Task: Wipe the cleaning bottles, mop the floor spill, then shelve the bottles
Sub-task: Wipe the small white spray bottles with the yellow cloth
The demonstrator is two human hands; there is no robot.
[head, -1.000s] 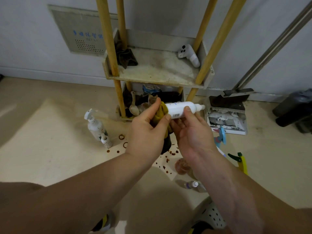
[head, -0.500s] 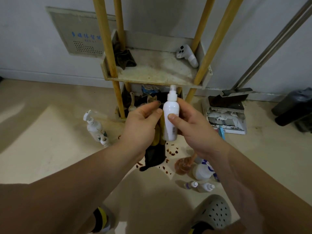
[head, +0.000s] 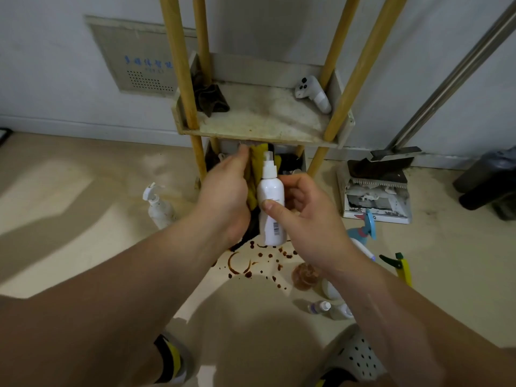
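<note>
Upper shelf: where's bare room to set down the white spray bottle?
Upper shelf: the middle is bare, between the dark rag at rear left and the white controller at right. Crowded: the lower tier, and the floor right of the spill, with small bottles.

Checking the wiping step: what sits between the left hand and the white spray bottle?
In the head view, a yellow cloth lies between the left hand and the white spray bottle, which the right hand grips.

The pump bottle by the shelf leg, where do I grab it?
Probably the pump bottle is best held round its fat body, below the pump head, coming from the open floor on its left. It stands upright, the shelf leg is near its right, and the thin neck looks a poor handle.
</note>
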